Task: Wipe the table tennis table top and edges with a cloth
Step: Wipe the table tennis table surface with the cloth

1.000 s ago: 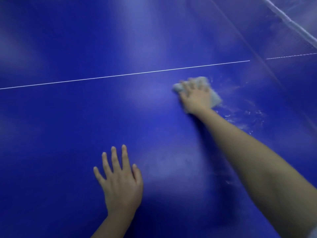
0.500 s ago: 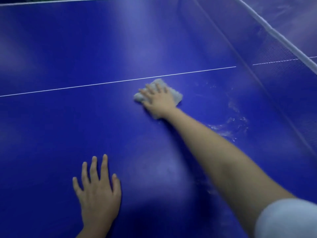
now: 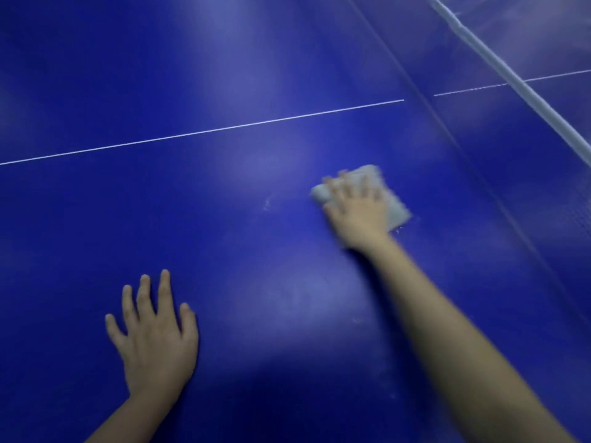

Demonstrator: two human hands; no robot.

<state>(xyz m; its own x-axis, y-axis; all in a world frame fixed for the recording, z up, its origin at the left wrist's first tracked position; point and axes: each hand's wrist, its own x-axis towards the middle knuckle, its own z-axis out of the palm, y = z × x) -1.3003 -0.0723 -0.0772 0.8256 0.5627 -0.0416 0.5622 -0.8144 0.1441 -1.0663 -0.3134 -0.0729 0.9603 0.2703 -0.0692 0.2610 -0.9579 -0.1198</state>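
The blue table tennis table top (image 3: 243,225) fills the view. My right hand (image 3: 356,212) presses flat on a pale folded cloth (image 3: 395,209) right of centre, fingers spread over it; both are motion-blurred. The cloth shows beyond my fingertips and to the right of my hand. My left hand (image 3: 156,337) lies palm down on the table at the lower left, fingers apart and holding nothing.
A thin white centre line (image 3: 204,132) runs across the table beyond both hands. The net (image 3: 499,174) with its white top band (image 3: 511,81) crosses the right side diagonally. A small pale smear (image 3: 268,202) sits left of the cloth.
My right hand first slid the cloth left, then back to the right and slightly nearer. My left hand stays planted on the table.
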